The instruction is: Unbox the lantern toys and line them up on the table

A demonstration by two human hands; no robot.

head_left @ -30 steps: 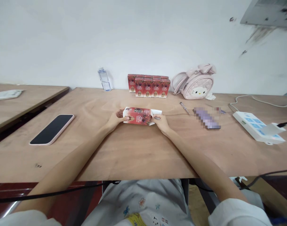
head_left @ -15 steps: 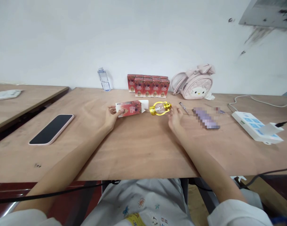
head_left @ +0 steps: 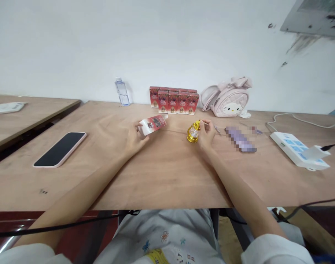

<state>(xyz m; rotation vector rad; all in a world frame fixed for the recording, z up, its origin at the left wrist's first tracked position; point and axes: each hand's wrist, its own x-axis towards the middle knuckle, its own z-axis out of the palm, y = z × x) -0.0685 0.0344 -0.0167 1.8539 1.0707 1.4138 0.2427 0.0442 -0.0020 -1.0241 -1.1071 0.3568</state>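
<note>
My left hand (head_left: 134, 137) grips a small red carton (head_left: 152, 124), lifted off the wooden table (head_left: 162, 172) and tilted, its open white flap pointing right. My right hand (head_left: 206, 134) is closed on a little golden lantern (head_left: 194, 131) that stands upright on the table, fingers pinching it near the top. The two hands are about a hand's width apart in the middle of the table.
A row of matching red cartons (head_left: 173, 99) stands at the wall beside a clear bottle (head_left: 121, 92) and a pink bag (head_left: 228, 99). A phone (head_left: 59, 149) lies at the left. A screwdriver (head_left: 217, 128), a blurred purple item (head_left: 241, 139) and a white power strip (head_left: 296, 149) lie right.
The golden lantern came out of the red carton to the right. My right hand took it and stood it upright. My left hand lifted and tilted the carton.
</note>
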